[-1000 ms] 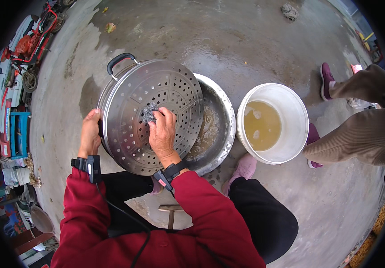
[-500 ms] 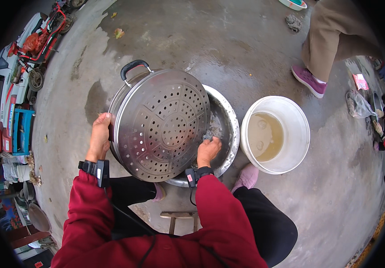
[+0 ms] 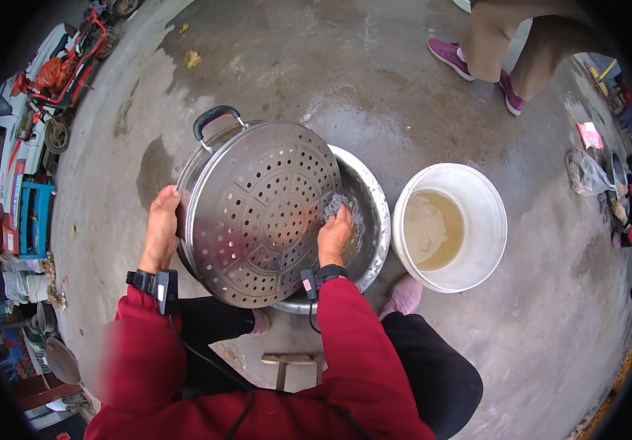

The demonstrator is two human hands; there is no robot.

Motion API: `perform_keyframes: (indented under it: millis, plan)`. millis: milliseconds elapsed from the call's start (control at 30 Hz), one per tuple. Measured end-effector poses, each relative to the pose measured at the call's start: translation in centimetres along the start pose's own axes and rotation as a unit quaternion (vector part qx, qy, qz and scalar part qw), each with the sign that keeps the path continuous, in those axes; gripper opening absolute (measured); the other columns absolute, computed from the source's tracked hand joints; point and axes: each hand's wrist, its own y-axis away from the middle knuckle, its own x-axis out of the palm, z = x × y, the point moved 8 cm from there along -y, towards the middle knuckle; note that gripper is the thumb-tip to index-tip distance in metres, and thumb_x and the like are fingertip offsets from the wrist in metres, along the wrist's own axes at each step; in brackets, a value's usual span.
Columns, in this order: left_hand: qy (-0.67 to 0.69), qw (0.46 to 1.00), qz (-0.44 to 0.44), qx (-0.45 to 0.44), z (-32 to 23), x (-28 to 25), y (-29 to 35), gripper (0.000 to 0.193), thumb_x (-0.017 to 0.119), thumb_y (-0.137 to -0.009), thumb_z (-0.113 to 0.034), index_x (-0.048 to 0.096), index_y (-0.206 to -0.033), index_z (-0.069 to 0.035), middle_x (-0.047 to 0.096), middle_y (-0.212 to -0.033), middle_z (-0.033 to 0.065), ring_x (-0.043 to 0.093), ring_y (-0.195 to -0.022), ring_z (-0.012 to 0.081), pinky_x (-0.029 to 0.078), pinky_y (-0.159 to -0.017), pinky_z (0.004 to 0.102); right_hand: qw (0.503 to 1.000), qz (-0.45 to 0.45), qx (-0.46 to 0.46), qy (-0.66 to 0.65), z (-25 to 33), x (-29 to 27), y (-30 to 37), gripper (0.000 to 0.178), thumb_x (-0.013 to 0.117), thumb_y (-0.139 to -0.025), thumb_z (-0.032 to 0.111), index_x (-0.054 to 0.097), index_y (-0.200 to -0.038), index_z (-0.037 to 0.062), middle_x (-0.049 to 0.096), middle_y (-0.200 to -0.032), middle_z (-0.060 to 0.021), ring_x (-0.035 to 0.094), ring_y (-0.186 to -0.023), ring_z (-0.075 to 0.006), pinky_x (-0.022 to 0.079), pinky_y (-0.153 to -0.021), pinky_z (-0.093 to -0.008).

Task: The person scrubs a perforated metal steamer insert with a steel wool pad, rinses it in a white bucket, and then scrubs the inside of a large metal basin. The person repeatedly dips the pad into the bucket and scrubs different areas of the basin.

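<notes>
A round steel steamer tier (image 3: 279,213) with a perforated bottom is tilted up over a metal basin (image 3: 380,213). One black side handle (image 3: 217,121) shows at its far left. My left hand (image 3: 160,227) is closed on the steamer's left rim, thumb on the near side. At the steamer's right edge, my right hand (image 3: 335,235) is closed on a grey wire scouring pad (image 3: 341,207), which lies against the rim above the basin. The basin's left part is hidden behind the steamer.
A white bucket (image 3: 498,220) with murky yellowish water (image 3: 433,231) stands right of the basin. Another person's legs (image 3: 506,37) in brown trousers are at the far right. A plastic bag (image 3: 587,172) lies farther right; a blue rack (image 3: 35,220) and a motorbike (image 3: 66,81) are left.
My right hand has moved slightly up and left, and more of the scouring pad shows. The other person has stepped farther away. The steamer has shifted slightly, still held by my left hand.
</notes>
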Motion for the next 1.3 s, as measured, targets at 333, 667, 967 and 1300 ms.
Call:
perform_keyframes:
  millis: [333, 667, 967, 1300]
  plan:
    - [-0.007, 0.999, 0.027, -0.033, 0.5, 0.1, -0.3, 0.016, 0.046, -0.095, -0.016, 0.057, -0.090, -0.005, 0.059, -0.077, -0.0014, 0.052, -0.063, 0.0075, 0.044, -0.062, 0.0220, 0.986, -0.050, 0.154, 0.046, -6.5, -1.3, 2.4, 0.029, 0.055, -0.077, 0.010, 0.060, -0.101, -0.0068, 0.062, -0.090, -0.0313, 0.059, -0.083, -0.0478, 0.048, -0.077, -0.0472]
    - [0.085, 0.995, 0.048, -0.028, -0.4, 2.3, 2.1, 0.022, 0.054, -0.095, -0.025, 0.062, -0.093, -0.004, 0.064, -0.086, -0.0005, 0.057, -0.076, 0.0088, 0.047, -0.072, 0.0256, 0.936, -0.039, -0.302, -0.174, 22.0, -5.7, 8.8, 0.036, 0.052, -0.070, -0.001, 0.057, -0.105, 0.0037, 0.051, -0.105, -0.0180, 0.051, -0.098, -0.0370, 0.045, -0.085, -0.0432]
    - [0.200, 0.975, -0.009, 0.093, -6.6, -3.4, 6.5, 0.019, 0.052, -0.096, -0.023, 0.062, -0.093, -0.007, 0.062, -0.083, -0.0025, 0.057, -0.072, 0.0082, 0.048, -0.070, 0.0252, 0.976, 0.126, -0.178, 0.027, 12.9, -4.4, 12.1, 0.035, 0.054, -0.069, 0.000, 0.057, -0.103, 0.0074, 0.053, -0.097, -0.0157, 0.051, -0.097, -0.0366, 0.044, -0.086, -0.0433]
    - [0.318, 0.934, -0.064, 0.149, -6.6, -8.2, 9.8, 0.020, 0.054, -0.095, -0.020, 0.063, -0.098, -0.003, 0.064, -0.093, 0.0004, 0.058, -0.083, 0.0094, 0.046, -0.080, 0.0248, 0.838, 0.074, -0.517, -0.157, 34.1, -11.7, 19.7, 0.041, 0.050, -0.072, -0.006, 0.058, -0.111, 0.0030, 0.054, -0.111, -0.0184, 0.052, -0.103, -0.0357, 0.043, -0.091, -0.0405]
